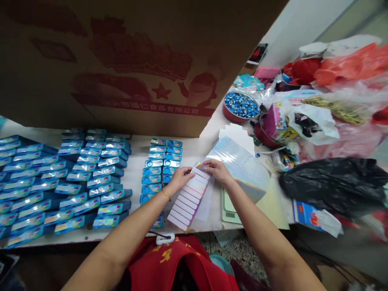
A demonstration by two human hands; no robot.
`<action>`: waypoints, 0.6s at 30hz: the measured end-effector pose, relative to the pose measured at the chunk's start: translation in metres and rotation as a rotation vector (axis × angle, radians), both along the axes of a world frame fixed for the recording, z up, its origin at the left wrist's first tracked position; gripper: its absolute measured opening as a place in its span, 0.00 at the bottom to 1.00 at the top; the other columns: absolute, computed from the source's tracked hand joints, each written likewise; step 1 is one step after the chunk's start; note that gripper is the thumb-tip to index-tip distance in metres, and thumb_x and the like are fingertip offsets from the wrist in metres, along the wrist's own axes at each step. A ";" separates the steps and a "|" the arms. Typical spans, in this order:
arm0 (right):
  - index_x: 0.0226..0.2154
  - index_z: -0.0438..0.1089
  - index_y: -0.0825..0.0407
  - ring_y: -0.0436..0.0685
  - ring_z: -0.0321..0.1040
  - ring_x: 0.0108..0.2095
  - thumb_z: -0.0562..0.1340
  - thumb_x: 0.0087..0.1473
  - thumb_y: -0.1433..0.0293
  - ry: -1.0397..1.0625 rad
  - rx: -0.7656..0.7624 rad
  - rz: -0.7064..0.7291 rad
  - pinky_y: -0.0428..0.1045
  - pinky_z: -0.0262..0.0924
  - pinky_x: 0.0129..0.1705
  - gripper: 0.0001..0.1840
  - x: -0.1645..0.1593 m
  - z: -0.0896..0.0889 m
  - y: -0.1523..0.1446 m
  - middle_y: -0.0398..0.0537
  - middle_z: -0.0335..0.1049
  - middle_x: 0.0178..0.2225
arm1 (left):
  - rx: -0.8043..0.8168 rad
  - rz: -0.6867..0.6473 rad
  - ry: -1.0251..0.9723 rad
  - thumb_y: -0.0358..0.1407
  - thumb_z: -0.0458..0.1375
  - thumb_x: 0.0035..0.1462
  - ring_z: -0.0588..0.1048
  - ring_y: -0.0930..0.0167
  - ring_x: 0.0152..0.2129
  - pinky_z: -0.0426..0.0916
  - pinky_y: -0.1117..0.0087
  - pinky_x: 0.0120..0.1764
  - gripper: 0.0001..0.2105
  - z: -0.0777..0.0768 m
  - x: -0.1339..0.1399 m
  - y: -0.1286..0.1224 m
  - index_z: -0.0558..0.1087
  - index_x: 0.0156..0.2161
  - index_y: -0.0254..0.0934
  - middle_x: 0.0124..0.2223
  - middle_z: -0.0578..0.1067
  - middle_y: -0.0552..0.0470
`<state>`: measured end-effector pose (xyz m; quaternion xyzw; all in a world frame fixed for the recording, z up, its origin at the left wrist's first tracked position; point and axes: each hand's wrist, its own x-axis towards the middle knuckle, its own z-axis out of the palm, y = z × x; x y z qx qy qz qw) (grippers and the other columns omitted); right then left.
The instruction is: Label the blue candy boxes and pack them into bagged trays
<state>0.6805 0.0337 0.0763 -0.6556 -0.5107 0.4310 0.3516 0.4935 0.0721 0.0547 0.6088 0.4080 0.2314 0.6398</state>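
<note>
Between my hands is a sticker sheet (187,201) with a column of white label strips and purple-orange edges. My left hand (182,178) pinches its upper left edge, and a bracelet circles that wrist. At the top right corner, the fingers of my right hand (218,170) close on the same sheet. A stack of shiny, iridescent sheets (238,163) lies just right of my right hand, with a pale green scale-like device (229,208) partly under it. Left of my left hand stand two columns of small blue boxes (151,179) with round marks; my forearm hides some.
Many more blue boxes (65,176) fill the table's left side. A large cardboard carton (145,72) looms over the back. A bowl of blue-and-silver caps (241,106) stands beyond the sheets. Plastic bags, including a black bag (336,184), crowd the right.
</note>
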 end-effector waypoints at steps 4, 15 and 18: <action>0.45 0.68 0.45 0.56 0.63 0.39 0.55 0.56 0.67 -0.724 0.355 0.230 0.52 0.56 0.40 0.14 -0.003 0.028 -0.010 0.49 0.69 0.41 | 0.050 0.056 -0.033 0.38 0.55 0.49 0.72 0.70 0.29 0.65 0.71 0.33 0.14 0.010 0.011 -0.002 0.75 0.37 0.31 0.32 0.77 0.49; 0.39 0.68 0.53 0.54 0.61 0.39 0.50 0.59 0.74 -1.049 0.722 0.574 0.50 0.53 0.39 0.12 0.007 0.046 -0.019 0.51 0.68 0.43 | -0.178 0.073 -0.129 0.38 0.58 0.45 0.72 0.71 0.29 0.64 0.72 0.33 0.14 0.028 0.011 -0.012 0.76 0.38 0.32 0.34 0.77 0.50; 0.33 0.68 0.53 0.55 0.61 0.40 0.53 0.57 0.73 -0.948 0.620 0.464 0.51 0.54 0.41 0.09 -0.002 0.079 -0.028 0.52 0.68 0.41 | -0.050 0.087 -0.029 0.35 0.56 0.46 0.71 0.71 0.27 0.64 0.71 0.33 0.11 0.016 0.015 -0.004 0.76 0.34 0.32 0.29 0.76 0.52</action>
